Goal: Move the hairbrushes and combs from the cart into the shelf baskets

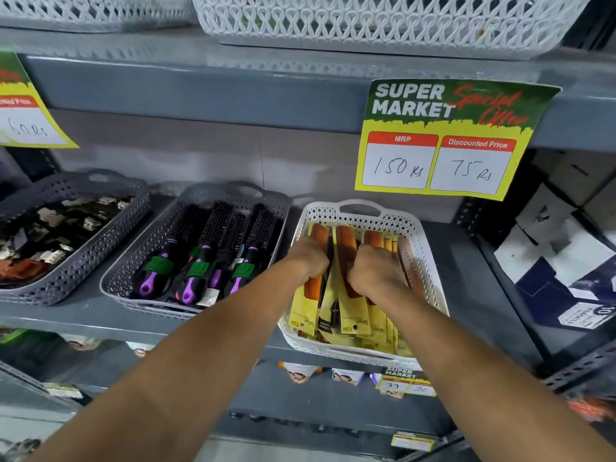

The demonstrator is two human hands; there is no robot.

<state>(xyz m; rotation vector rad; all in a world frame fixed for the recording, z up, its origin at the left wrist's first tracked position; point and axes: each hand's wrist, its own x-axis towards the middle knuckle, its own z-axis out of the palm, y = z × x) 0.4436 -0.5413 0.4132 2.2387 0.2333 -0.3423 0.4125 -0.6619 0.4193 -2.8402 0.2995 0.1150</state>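
A white perforated basket [430,261] on the middle shelf holds several orange combs in yellow sleeves [348,288]. Both my hands are inside it. My left hand [308,260] is curled on the packs at the left side. My right hand [373,270] is curled on packs toward the right side. To the left, a grey basket [116,278] holds several round hairbrushes [213,248] with black and purple handles. The cart is out of view.
A second grey basket [100,235] at the far left holds hair clips. A yellow price sign [443,138] hangs from the shelf above, where white baskets [366,25] stand. Boxes [566,248] are stacked at the right. Lower shelves carry packaged goods.
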